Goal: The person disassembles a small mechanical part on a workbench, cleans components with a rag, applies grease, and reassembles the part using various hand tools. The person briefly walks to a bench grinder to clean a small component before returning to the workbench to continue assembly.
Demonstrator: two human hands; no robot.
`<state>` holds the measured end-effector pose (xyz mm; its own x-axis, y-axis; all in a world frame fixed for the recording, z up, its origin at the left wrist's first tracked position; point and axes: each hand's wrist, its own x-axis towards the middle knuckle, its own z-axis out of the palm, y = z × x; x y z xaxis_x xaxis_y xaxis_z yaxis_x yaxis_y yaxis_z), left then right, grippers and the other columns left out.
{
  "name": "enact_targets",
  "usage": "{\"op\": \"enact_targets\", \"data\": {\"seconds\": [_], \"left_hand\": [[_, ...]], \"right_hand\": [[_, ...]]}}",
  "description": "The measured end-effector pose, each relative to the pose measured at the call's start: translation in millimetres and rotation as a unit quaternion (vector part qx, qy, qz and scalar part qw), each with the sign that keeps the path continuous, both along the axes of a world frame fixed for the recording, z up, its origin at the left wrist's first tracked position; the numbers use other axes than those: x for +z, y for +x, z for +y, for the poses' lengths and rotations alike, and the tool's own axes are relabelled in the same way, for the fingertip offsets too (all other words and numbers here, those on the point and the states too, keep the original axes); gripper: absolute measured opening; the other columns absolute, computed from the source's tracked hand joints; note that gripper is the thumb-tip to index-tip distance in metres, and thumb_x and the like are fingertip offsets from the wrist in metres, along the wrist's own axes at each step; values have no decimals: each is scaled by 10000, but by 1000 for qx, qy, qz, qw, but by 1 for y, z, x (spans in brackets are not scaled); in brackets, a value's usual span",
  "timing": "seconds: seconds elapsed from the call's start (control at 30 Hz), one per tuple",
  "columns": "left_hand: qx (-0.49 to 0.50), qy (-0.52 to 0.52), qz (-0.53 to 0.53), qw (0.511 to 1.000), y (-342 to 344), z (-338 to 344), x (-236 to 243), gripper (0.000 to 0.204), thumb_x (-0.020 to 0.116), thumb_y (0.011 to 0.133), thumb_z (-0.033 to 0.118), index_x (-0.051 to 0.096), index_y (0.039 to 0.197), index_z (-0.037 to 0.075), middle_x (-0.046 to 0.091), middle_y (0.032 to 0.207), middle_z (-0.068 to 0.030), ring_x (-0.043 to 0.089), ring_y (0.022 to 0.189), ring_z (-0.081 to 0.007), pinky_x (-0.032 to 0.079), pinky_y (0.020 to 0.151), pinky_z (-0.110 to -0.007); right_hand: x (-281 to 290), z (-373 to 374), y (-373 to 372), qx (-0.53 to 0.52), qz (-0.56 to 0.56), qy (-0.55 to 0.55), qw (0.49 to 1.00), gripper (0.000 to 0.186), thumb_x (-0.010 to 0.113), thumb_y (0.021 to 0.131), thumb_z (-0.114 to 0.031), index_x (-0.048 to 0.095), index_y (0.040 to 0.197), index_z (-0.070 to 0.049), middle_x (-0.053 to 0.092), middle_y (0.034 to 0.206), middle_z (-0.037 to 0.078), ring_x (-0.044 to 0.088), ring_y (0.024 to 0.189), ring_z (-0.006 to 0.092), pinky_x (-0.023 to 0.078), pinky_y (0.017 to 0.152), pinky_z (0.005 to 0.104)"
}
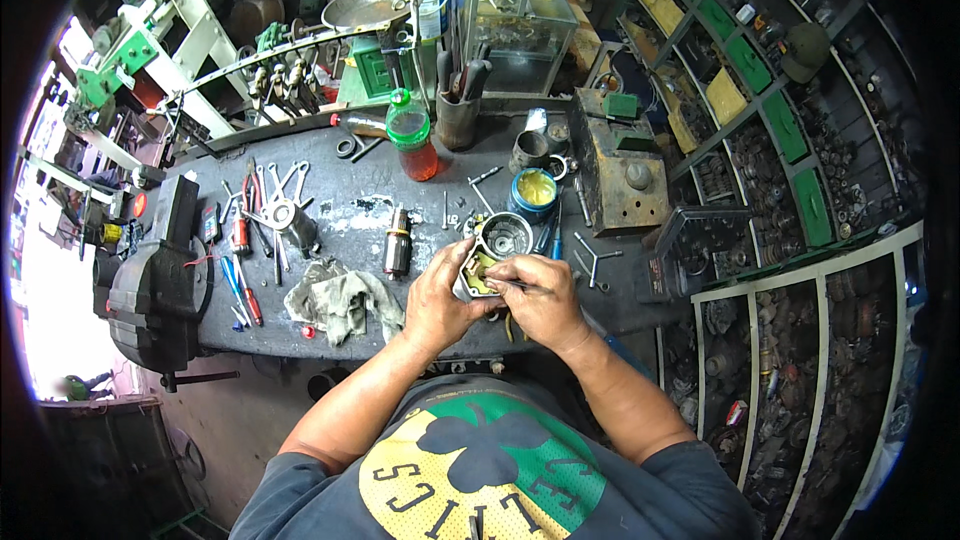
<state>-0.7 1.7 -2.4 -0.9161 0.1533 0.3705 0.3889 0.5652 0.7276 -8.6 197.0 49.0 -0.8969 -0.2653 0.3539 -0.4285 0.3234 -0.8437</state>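
My left hand grips a metal housing from its left side, above the bench's front edge. Yellow grease lines the housing's near cavity, and a round metal opening shows at its far end. The fingertips of my right hand are pinched together at the greasy cavity; whatever they hold is hidden. Just beyond the housing stands a blue tub of yellow grease. A cylindrical part with copper-coloured bands, like a motor armature, lies left of my hands. Farther left is a crumpled grey rag.
A dark vise stands at the bench's left end, near screwdrivers and wrenches. Behind are a bottle of red liquid and a tool holder. A metal box and three-way wrench are right.
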Motion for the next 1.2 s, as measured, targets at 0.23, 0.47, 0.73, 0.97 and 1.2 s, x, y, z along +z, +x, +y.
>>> {"op": "enact_targets", "data": {"seconds": [0.23,0.47,0.73,0.97,1.2], "left_hand": [[0,-13,-9,1000,-1,1,0,1041,1045,681,289,560,1572,56,697,1435,-179,728,1263,-395,619,1028,-468],[-6,-3,-6,1000,-3,1,-2,1043,1041,691,263,554,1597,86,705,1424,-186,724,1270,-397,612,1044,-472],[-7,-10,7,1000,-3,-1,-4,1043,1038,695,254,550,1598,67,712,1398,-195,722,1261,-401,602,1048,-470],[3,-6,7,1000,-2,1,-8,1027,1037,704,271,556,1590,71,706,1413,-203,717,1278,-406,601,1062,-475],[-5,-2,6,1000,1,1,-1,1017,1021,713,253,544,1594,73,692,1431,-192,722,1265,-405,613,1039,-472]], "right_hand": [[-1,5,-2,20,-2,4,1000,114,786,892,24,729,989,38,774,934,218,789,890,386,611,766,437],[3,5,-4,26,-25,-7,999,113,769,883,42,716,982,31,754,933,218,771,879,410,591,750,459],[1,0,-1,-27,-20,-10,999,107,756,885,6,691,969,19,746,922,220,744,885,452,578,759,501],[4,-6,6,-36,-21,-21,999,115,749,888,40,693,987,20,723,920,223,731,882,444,578,754,492],[4,-6,8,-47,1,12,999,134,764,878,75,740,1002,32,772,955,205,779,891,383,611,778,440]]}}
